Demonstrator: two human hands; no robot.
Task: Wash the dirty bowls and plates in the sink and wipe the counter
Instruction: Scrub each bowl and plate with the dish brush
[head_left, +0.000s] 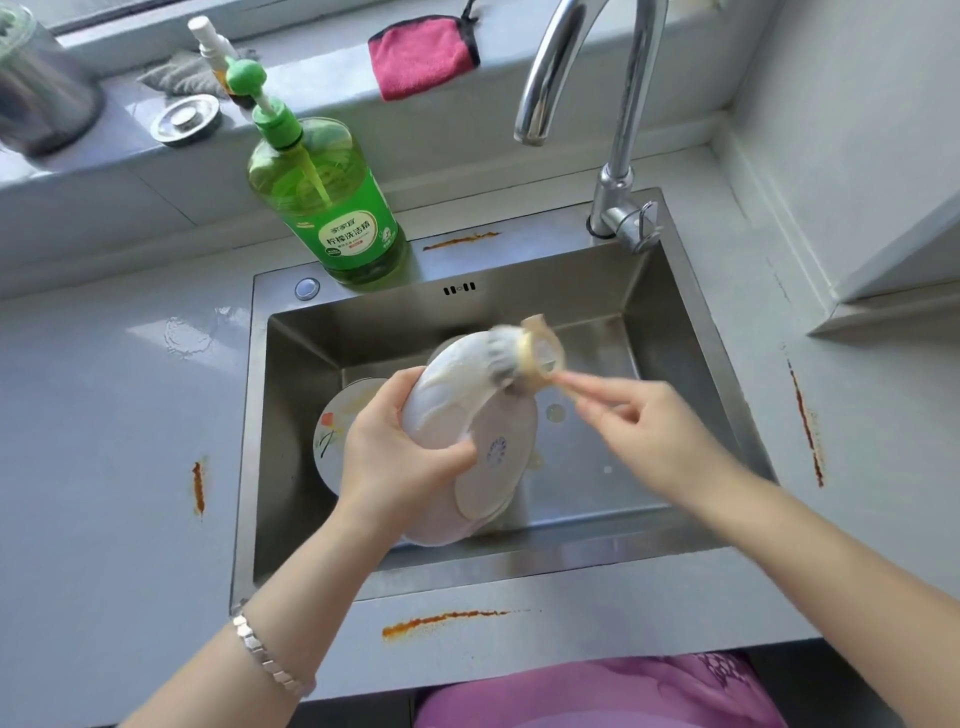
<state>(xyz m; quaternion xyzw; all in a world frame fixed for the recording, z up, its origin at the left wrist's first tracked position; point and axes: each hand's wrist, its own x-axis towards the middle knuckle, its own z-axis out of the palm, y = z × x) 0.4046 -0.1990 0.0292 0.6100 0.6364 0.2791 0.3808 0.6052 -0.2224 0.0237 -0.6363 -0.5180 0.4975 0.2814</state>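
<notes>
The left hand (395, 452) holds a white ceramic bowl with a blue mark on its base (493, 452), tilted on its side above the square steel sink (649, 296); the fingers are curled around its wall. The right hand (639, 421) pinches a beige scrubbing pad (540, 353), which is blurred, with thumb and fingers close together, and the pad touches the upper edge of the bowl. A round white plate with a flower pattern (332, 431) lies in the sink, partly behind the left hand. A green bottle of dish soap (337, 208) stands on the back edge of the sink. The grey counter (104, 467) has orange-brown streaks (441, 618)
</notes>
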